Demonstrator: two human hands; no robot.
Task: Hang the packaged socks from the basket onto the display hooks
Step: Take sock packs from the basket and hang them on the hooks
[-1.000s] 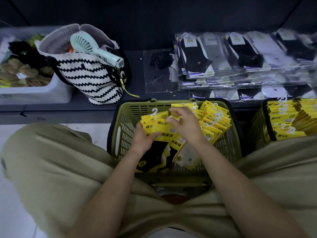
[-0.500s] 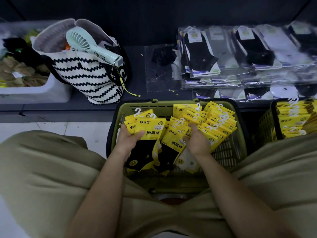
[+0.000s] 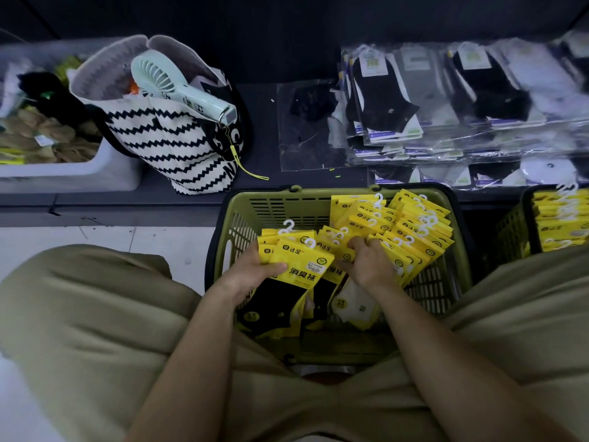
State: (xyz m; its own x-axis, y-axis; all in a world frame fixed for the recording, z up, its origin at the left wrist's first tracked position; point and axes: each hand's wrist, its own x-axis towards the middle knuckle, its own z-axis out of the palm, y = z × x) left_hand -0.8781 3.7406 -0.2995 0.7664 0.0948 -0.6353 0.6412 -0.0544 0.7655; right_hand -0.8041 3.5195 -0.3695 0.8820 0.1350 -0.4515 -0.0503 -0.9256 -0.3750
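Dim shop floor, pale tiles at the left, with a low dark shelf (image 3: pixel 255 129) running across the far side. On the floor against the shelf's front edge sits an olive green basket (image 3: pixel 274 202), between the person's knees, in khaki trousers (image 3: pixel 79 314). Yellow sock packs (image 3: pixel 414 224) with white plastic hooks fill the basket's far right corner and spill toward its middle. The left hand (image 3: pixel 251 272) grasps a small stack of packs (image 3: pixel 299 263) over the basket's left side, thumb laid across the front pack, fingers curled behind it. The right hand (image 3: pixel 369 263) is curled into the loose packs at the basket's middle, fingertips pinching one pack's top edge. A second basket (image 3: pixel 510 231) of the same yellow packs stands at the right edge of view. On the shelf, a zigzag tote bag (image 3: pixel 165 145) holds a mint hand fan (image 3: pixel 178 84); a white bin (image 3: pixel 63 173) sits at the shelf's left end, and clear-bagged socks (image 3: pixel 446 100) are stacked at its right end.
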